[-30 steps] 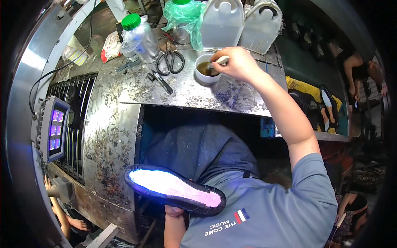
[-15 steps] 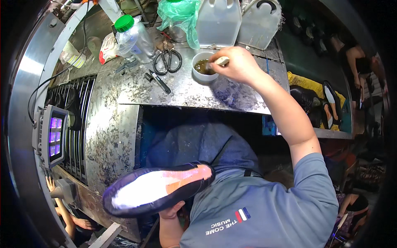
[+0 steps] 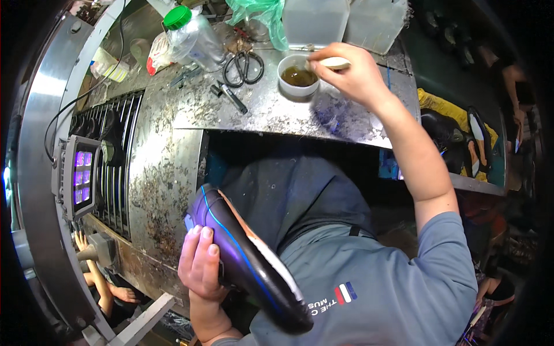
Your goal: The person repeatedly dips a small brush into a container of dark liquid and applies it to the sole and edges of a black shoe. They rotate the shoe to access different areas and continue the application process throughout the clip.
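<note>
My left hand [image 3: 201,262] grips a black shoe [image 3: 245,268] low in front of my body. The shoe is on its side, its pale, orange-edged sole turned toward the right and a bright blue line running along its upper. Over the metal bench [image 3: 161,173], my right hand [image 3: 355,72] is closed on the pale handle of a brush [image 3: 336,63]. Its working end is at a white cup [image 3: 298,92] of brownish liquid and is partly hidden by my fingers. Black-handled scissors [image 3: 243,68] and a dark marker pen [image 3: 232,99] lie left of the cup.
A lamp with purple-lit cells [image 3: 82,177] stands at the left beside a metal rack [image 3: 118,173]. Behind the cup are a green-lidded jar [image 3: 193,40] and white plastic containers [image 3: 314,23]. More shoes [image 3: 476,141] lie on yellow cloth at right. Another person's hands [image 3: 121,293] show at lower left.
My left hand has turned the shoe from sole-up and nearly level to steep and on its side. My right hand stays at the cup with the brush handle lying flatter. The whole view has shifted slightly.
</note>
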### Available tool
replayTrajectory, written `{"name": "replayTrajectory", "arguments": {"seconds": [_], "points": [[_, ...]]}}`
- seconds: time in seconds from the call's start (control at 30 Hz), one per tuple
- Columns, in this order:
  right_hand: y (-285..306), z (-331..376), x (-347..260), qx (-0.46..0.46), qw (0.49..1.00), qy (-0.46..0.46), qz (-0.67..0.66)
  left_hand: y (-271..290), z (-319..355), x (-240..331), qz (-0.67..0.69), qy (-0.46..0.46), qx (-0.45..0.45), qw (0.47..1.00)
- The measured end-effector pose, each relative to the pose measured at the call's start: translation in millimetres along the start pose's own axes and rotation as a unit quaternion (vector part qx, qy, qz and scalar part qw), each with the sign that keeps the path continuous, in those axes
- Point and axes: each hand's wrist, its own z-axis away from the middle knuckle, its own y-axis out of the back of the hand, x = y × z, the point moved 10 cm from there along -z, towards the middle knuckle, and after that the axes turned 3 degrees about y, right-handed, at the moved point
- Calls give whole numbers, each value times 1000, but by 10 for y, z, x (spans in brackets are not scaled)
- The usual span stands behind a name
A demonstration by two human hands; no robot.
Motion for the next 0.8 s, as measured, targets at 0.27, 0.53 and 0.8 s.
{"name": "replayTrajectory", "arguments": {"seconds": [0.27,0.53,0.8], "points": [[-74,199,-289,-54,953,-42,-296,112,-89,122,-99,-98,-78,987],[-179,564,-1616,-150,872,194,-424,132,-97,160,-91,-117,-113,982],[-358,422,-1863,-116,857,181,-468,122,-44,164,-87,-116,-126,981]]}}
